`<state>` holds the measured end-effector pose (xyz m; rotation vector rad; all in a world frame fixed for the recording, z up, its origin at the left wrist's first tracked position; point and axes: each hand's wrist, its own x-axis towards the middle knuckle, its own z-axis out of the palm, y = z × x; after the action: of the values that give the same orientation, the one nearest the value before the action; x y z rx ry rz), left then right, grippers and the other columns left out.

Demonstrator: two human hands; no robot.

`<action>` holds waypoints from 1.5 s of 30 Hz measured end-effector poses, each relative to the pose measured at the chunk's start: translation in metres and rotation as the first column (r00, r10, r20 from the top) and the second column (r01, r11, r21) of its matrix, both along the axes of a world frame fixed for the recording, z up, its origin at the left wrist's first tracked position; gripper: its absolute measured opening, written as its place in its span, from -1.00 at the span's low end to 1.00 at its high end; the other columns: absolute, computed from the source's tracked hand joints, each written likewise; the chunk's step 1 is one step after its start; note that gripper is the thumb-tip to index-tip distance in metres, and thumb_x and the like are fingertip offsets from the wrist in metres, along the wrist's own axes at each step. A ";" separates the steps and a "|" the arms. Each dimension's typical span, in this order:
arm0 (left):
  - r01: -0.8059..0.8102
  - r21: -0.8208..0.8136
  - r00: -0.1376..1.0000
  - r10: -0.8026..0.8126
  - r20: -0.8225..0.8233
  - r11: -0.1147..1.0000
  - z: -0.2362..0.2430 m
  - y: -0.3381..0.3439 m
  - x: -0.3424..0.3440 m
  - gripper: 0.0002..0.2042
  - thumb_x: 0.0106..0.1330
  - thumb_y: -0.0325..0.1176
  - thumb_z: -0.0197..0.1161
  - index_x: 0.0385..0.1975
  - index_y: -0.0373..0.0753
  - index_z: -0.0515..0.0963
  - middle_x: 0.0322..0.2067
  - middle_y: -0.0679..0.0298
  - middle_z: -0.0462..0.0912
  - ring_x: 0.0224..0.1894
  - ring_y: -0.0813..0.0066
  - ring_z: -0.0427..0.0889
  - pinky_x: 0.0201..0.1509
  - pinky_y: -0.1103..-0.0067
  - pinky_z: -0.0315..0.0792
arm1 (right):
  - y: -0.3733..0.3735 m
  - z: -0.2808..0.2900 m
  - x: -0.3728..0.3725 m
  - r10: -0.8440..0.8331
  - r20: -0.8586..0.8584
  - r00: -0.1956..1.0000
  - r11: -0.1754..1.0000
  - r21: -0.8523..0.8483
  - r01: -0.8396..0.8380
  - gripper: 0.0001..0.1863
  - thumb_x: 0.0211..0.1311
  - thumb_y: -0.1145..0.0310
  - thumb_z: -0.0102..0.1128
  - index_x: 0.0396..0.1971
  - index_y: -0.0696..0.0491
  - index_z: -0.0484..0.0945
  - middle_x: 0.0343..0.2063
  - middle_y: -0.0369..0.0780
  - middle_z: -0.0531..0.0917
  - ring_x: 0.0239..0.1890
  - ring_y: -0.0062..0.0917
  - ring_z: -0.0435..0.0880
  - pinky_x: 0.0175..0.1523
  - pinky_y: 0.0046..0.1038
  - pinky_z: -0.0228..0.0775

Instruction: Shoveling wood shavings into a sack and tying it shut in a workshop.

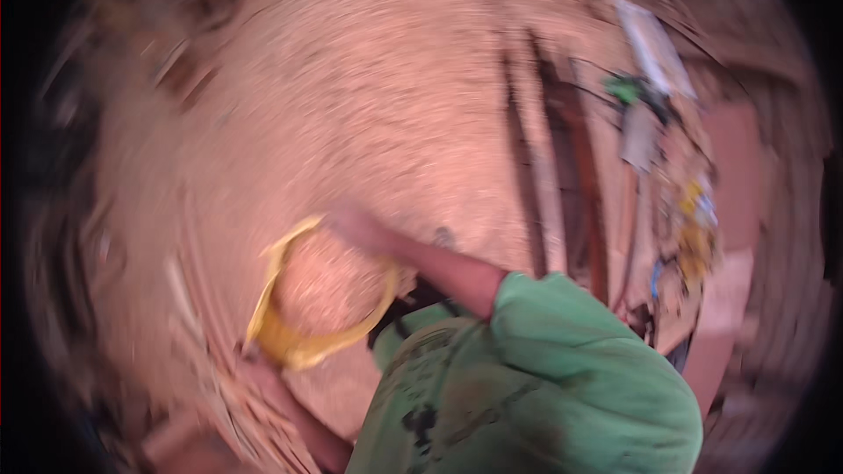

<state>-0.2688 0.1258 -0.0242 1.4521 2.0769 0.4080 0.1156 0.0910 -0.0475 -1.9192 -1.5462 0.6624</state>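
Note:
A yellow open container [288, 344] with a roughly four-sided rim is filled with pinkish-tan loose material [329, 285] that looks like wood shavings or sawdust. At its lower left corner my left hand [255, 360] is closed on the rim. My right hand [356, 228] grips the upper edge on the opposite side, its fingers blurred by motion. The container is in front of my body and slightly left, next to my green shirt. Its underside is hidden.
Similar loose tan material [395, 105] covers the ground ahead. Long dark wooden pieces [575, 158] lie to the right. Beyond them are a green-and-black object [628, 89], a pale sheet [654, 48] and yellow items [695, 228]. Thin wood strips [198, 307] lie at the left.

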 end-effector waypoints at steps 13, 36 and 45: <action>0.292 0.133 0.815 -0.174 -0.553 0.947 0.065 -0.032 0.164 -0.28 0.16 -0.16 0.30 0.29 -0.25 0.16 0.24 -0.22 0.16 0.19 -0.21 0.32 0.19 0.21 0.31 | -0.574 -0.010 0.291 -0.689 0.709 0.150 0.184 -0.029 0.983 -0.58 -0.01 0.22 0.19 -0.17 0.18 0.53 -0.25 0.03 0.61 -0.23 -0.06 0.62 -0.08 -0.09 0.44; 0.828 -0.036 0.555 -0.828 -0.077 0.559 0.071 -0.257 0.489 -0.51 0.16 -0.21 0.28 0.06 -0.29 0.42 0.14 -0.18 0.29 0.19 -0.11 0.32 0.23 0.29 0.28 | -0.818 0.021 0.375 -0.870 0.477 0.122 -0.055 -0.341 0.938 -0.39 -0.12 0.30 0.22 0.04 0.17 0.42 -0.34 0.06 0.61 -0.25 -0.06 0.61 -0.07 -0.18 0.44; 0.992 0.122 -0.085 -0.854 0.513 -0.026 0.045 -0.378 0.710 -0.60 0.23 -0.25 0.21 0.04 -0.27 0.44 -0.03 -0.04 0.51 -0.06 0.03 0.55 0.05 0.33 0.42 | -0.743 0.105 0.310 -0.966 -0.180 -0.184 -0.088 -0.443 0.892 -0.83 -0.12 0.39 0.18 -0.50 0.15 0.48 -0.77 -0.35 0.39 -0.78 -0.68 0.32 -0.69 -0.55 0.12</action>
<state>0.4412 -0.2517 0.0210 1.9466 0.2126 -0.2143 0.4256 -0.6525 0.0576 -2.0972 0.6144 0.3931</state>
